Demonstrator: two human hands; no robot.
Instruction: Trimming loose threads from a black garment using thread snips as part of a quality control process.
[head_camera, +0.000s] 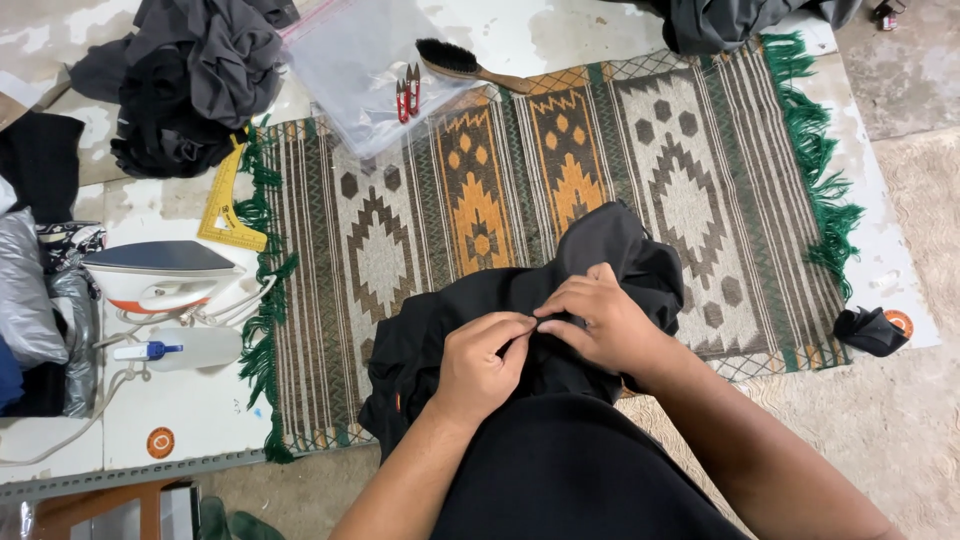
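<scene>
Pinching a black garment at lower centre of the frame, the left hand and right hand clamp its fabric together, fingertips touching. It lies on a patterned rug; an iron sits at left.

Two bare forearms come into view from the near edge, one near the middle and one toward the right. No sleeve shows on either forearm as far as the picture reaches; both are uncovered from the near edge up to the wrists. The left hand and the right hand are bare too: no gloves, no rings that can be made out, no watch or band on either wrist. The fingernails look short and plain, though they are small in the picture. Whether the dark cloth at the near edge is worn by the person cannot be told. The rest of the body lies outside the picture.
</scene>
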